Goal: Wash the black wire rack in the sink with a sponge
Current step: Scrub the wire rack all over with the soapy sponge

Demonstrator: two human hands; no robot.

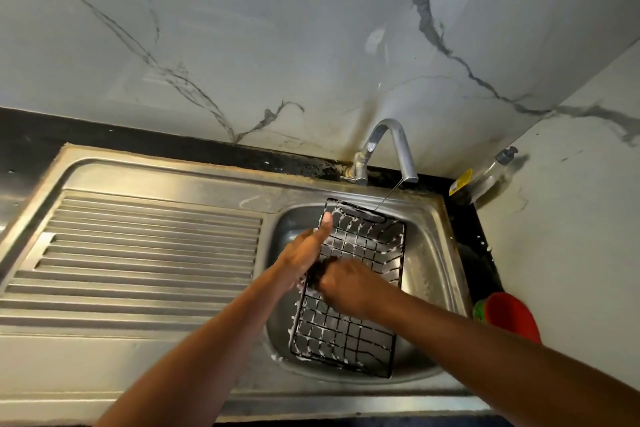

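The black wire rack (349, 326) lies lengthwise across the steel sink (433, 274) bowl, flecked with white foam. My left hand (304, 253) grips its left edge, thumb up along the frame. My right hand (346, 284) presses a dark sponge (316, 274) against the middle of the rack; only a sliver of it shows between the hands. A thin stream of water falls from the tap (398, 149) onto the rack's far end.
The ribbed steel drainboard (138, 253) spreads to the left. A clear pump bottle (485, 173) stands in the back right corner. A red bowl (512, 315) with something green (479, 310) beside it sits on the black counter at right. Marble wall behind.
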